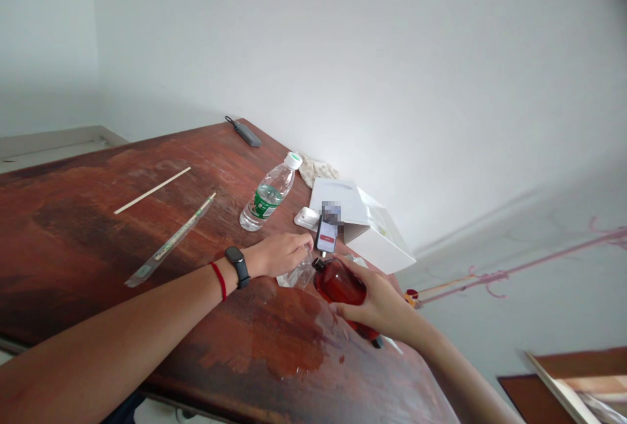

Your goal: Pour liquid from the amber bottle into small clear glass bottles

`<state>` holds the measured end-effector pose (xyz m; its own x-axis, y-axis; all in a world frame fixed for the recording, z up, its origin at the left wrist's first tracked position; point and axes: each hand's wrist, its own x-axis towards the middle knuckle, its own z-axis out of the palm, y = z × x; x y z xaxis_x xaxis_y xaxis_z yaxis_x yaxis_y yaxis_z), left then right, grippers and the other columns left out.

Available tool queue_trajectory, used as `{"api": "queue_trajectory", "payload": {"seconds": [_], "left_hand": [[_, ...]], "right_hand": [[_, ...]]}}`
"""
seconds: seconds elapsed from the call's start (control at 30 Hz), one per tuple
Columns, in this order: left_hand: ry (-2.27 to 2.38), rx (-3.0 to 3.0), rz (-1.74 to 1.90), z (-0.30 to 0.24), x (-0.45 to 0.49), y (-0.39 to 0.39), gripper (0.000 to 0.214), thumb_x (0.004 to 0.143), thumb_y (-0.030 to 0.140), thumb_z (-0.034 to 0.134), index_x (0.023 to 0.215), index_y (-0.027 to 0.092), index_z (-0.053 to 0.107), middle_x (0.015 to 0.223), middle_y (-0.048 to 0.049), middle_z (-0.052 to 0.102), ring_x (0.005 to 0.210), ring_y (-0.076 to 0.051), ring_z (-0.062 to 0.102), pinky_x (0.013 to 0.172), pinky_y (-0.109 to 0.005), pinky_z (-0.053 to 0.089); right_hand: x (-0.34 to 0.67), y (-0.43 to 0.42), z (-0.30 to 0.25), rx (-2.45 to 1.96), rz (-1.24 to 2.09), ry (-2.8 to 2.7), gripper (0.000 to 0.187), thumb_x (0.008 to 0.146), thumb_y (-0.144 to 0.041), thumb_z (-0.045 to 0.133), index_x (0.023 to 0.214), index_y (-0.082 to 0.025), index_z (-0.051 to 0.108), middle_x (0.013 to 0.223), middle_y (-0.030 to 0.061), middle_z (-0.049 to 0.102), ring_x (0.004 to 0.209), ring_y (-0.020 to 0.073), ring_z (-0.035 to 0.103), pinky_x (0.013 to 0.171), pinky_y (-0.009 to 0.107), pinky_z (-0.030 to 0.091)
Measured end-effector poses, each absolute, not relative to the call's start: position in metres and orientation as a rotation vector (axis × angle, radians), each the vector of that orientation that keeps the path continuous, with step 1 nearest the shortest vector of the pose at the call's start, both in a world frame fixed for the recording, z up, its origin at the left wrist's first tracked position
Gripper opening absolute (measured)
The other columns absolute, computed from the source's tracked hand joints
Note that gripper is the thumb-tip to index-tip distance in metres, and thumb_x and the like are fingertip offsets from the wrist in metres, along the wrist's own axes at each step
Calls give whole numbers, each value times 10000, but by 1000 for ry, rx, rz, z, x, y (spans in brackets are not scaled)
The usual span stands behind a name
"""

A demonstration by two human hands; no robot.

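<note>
- Holding the red bottle on the near side of the phone, the right hand has its fingers wrapped around the body, the thumb along the side toward the viewer.
- Long axis of the bottle: slanting, with the neck just below the phone and the far end running away down and to the right; that end is partly masked by the hand. Whether any of it rests on the tabletop cannot be told.
- Key relation: the neck points left, toward the clear plastic, which lies just beside it, to the lower left of the phone. The left hand is the nearer to the mouth; the right is behind it, on the body.
- Left fingers: curled down and gripping the clear plastic, their tips partly hidden. Its form, cup or wrapper, is unclear.
- Appearance of the bottle: glossy, see-through, deep red-brown, with rounded shoulders, a short dark neck and no cap visible on it. The level of any contents cannot be made out.
- Surroundings: left of the phone, a white case and, farther, a water bottle; right of it, a white box; well below it, a wet patch.
</note>
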<state>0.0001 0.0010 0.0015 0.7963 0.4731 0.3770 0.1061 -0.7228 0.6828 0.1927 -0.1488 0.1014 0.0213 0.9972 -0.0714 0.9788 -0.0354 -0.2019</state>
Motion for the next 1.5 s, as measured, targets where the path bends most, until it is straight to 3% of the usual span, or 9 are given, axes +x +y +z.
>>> {"api": "queue_trajectory", "payload": {"seconds": [0.67,1.5], "left_hand": [[438,2322,709,2,1,1,232,1061,206,370,1045,215,601,1039,-72,761,979,-267,722,881,-338,508],[417,2334,701,2,1,0,237,1070,182,368,1044,203,602,1052,-69,753,986,-250,711,886,-325,506]], "right_hand": [[191,-147,104,-2191,325,-2097,800,730,-502,818,1476,-282,631,1332,108,757,1186,399,715,1049,587,541],[189,-147,106,-2214,368,-2089,807,732,-491,831,1480,-266,627,1377,108,735,1214,386,704,1073,542,528]]}}
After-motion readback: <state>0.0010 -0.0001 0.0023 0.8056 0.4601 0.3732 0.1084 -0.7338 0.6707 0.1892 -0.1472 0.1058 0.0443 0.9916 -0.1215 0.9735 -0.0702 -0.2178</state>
